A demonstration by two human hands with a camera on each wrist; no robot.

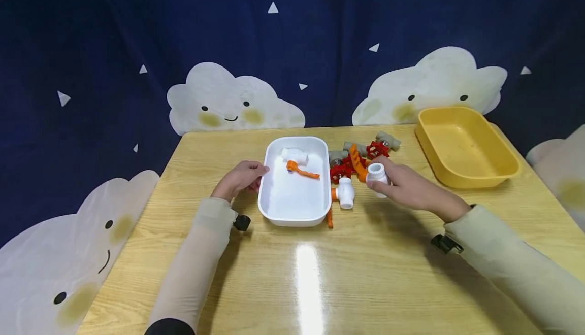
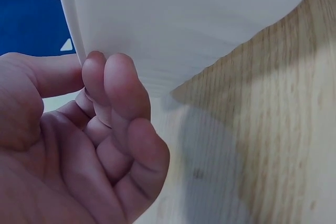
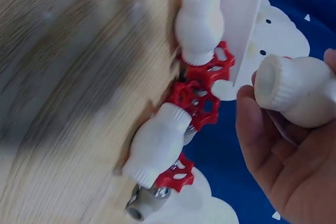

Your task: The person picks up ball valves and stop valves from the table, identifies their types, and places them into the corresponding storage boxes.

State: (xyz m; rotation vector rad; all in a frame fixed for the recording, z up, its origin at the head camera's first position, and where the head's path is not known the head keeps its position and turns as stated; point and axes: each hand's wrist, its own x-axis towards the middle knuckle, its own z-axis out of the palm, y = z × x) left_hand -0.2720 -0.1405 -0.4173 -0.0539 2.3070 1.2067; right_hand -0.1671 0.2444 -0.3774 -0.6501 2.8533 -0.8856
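Note:
My left hand (image 1: 243,177) pinches the left rim of a white tray (image 1: 294,213); the left wrist view shows thumb and fingertips at its edge. Inside the tray lies a white ball valve (image 1: 297,156) with an orange lever handle (image 1: 303,171). My right hand (image 1: 407,185) grips another white ball valve (image 3: 299,90) above the table, right of the tray. Below it, a white ball valve (image 3: 157,145) rests on the table. One more white ball valve (image 1: 346,193) lies against the tray's right side, its orange handle partly hidden by the tray.
Several grey valves with red handwheels (image 1: 378,149) lie bunched right of the tray, partly covered by the right hand and an orange lever (image 1: 358,162). A yellow basin (image 1: 470,177) stands at the table's back right. A dark blue curtain (image 1: 329,30) hangs behind the wooden table (image 1: 256,284).

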